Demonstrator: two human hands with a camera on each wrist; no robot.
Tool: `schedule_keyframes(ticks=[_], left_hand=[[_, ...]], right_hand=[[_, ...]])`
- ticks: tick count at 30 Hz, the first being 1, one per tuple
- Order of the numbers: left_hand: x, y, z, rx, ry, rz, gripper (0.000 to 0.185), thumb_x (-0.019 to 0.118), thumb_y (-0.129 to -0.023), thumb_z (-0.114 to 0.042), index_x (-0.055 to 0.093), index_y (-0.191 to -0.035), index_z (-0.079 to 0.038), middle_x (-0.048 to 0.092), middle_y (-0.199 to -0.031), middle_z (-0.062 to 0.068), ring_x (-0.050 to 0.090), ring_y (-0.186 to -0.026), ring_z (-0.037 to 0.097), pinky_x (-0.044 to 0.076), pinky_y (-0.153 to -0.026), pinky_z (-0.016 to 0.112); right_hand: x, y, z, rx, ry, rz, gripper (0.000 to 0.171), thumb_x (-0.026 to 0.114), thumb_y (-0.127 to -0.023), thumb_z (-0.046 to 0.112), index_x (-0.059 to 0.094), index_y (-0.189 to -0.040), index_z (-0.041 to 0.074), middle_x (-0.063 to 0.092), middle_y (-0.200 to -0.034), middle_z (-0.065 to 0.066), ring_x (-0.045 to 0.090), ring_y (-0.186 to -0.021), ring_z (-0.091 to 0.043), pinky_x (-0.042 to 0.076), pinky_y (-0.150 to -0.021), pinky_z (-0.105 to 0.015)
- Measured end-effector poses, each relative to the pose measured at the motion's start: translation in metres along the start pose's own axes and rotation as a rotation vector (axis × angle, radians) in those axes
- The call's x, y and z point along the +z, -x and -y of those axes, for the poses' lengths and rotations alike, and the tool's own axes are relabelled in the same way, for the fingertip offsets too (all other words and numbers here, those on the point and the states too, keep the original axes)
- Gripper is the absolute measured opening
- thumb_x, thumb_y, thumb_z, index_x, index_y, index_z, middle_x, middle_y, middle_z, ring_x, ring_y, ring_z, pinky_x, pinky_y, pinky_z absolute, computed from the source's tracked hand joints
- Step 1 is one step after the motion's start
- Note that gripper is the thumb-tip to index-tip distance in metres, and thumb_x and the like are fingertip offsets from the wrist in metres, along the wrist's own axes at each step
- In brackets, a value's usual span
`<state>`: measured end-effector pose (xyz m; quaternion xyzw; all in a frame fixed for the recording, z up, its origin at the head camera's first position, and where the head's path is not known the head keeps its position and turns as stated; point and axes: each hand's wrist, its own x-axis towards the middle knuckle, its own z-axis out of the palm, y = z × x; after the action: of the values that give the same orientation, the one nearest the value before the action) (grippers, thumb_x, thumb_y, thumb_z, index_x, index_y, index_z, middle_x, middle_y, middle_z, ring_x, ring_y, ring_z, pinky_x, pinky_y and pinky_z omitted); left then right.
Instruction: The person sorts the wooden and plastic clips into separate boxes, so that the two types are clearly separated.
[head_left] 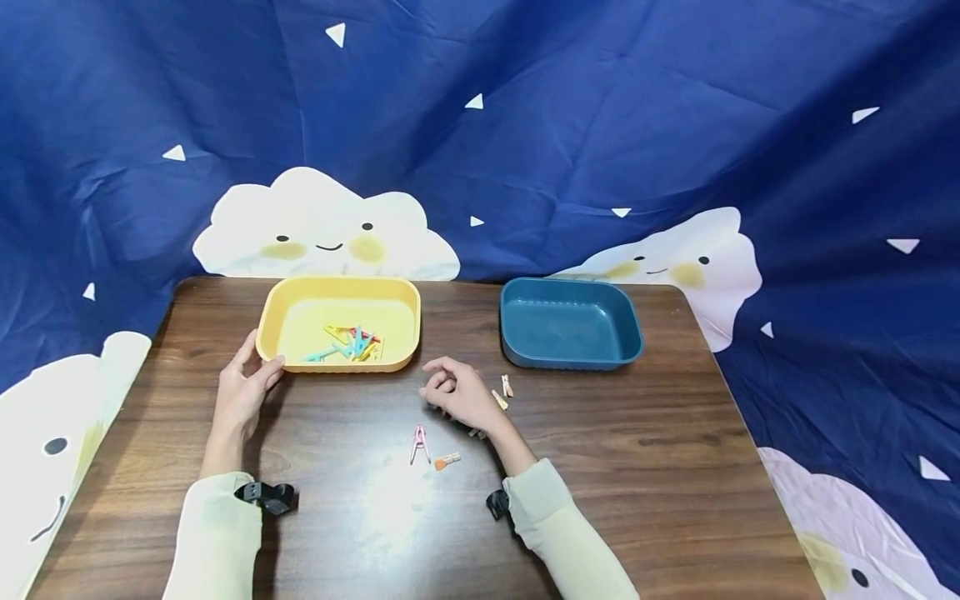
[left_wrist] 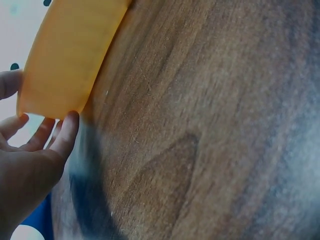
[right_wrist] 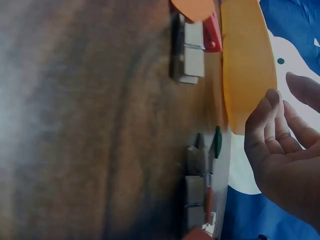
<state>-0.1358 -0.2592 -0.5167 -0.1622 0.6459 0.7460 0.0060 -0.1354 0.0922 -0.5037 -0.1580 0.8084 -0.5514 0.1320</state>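
My left hand (head_left: 242, 392) grips the near left corner of a yellow bin (head_left: 414, 333), thumb at the front and fingers along the side. Inside the bin lie several yellow, blue and red clothespins (head_left: 360, 343). Over the table, between the two bins, hovers my right hand (head_left: 463, 393), fingers loosely bent and holding nothing. In the right wrist view its thumb stands apart from the fingers. Nearer me lie a pink clothespin (head_left: 420, 444) and a small wooden clothespin with an orange heart (head_left: 447, 461). Two small wooden clothespins (head_left: 507, 385) lie right of that hand; another is partly hidden beneath its wrist.
A dark blue bin (head_left: 572, 327) with nothing in it stands at the back right of the brown wooden table (head_left: 645, 475). Behind the table hangs a blue curtain (head_left: 570, 133) with white clouds and triangles.
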Motion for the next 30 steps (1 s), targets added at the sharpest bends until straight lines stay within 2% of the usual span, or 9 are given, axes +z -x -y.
schedule_keyframes(ticks=[6,13,17,22,30], left_hand=[[0.0,0.0,0.0,-0.001,0.027,0.002,0.08,0.062,-0.1,-0.002,0.016,-0.163,-0.019,0.018,-0.166,0.018,0.035,-0.144,0.02,0.045,-0.098,0.018],[0.0,0.0,-0.001,0.004,0.013,0.008,0.08,0.062,-0.1,-0.003,0.016,-0.163,-0.02,0.017,-0.166,0.017,0.032,-0.146,0.022,0.044,-0.1,0.019],[0.0,0.0,-0.002,-0.002,0.004,0.004,0.079,0.061,-0.1,-0.002,0.016,-0.163,-0.021,0.016,-0.166,0.016,0.032,-0.146,0.021,0.044,-0.1,0.019],[0.0,0.0,-0.001,-0.001,0.009,0.007,0.079,0.062,-0.1,-0.003,0.017,-0.163,-0.02,0.018,-0.166,0.017,0.034,-0.145,0.02,0.044,-0.099,0.018],[0.0,-0.001,-0.001,-0.002,0.002,0.001,0.079,0.06,-0.1,-0.001,0.017,-0.163,-0.021,0.017,-0.166,0.017,0.033,-0.146,0.021,0.043,-0.101,0.02]], right_hand=[[0.006,0.004,-0.004,0.061,-0.006,0.049,0.038,0.073,-0.091,0.009,0.062,-0.126,-0.003,0.061,-0.082,0.003,0.056,-0.062,-0.008,0.051,-0.057,-0.023],[0.015,0.004,-0.012,0.099,-0.029,0.166,0.036,0.076,-0.09,0.007,0.063,-0.121,-0.004,0.066,-0.083,0.0,0.058,-0.057,-0.011,0.055,-0.055,-0.027],[0.019,0.005,-0.013,0.126,0.027,0.239,0.034,0.076,-0.09,0.012,0.065,-0.12,-0.001,0.067,-0.082,0.0,0.06,-0.055,-0.013,0.055,-0.054,-0.028],[0.022,0.004,-0.01,0.144,0.111,0.267,0.028,0.079,-0.09,0.014,0.069,-0.114,0.004,0.068,-0.079,0.001,0.061,-0.053,-0.014,0.055,-0.055,-0.028],[0.022,0.003,-0.006,0.057,0.329,0.273,0.012,0.084,-0.085,0.021,0.076,-0.091,0.016,0.065,-0.075,0.014,0.058,-0.066,-0.001,0.047,-0.065,-0.02]])
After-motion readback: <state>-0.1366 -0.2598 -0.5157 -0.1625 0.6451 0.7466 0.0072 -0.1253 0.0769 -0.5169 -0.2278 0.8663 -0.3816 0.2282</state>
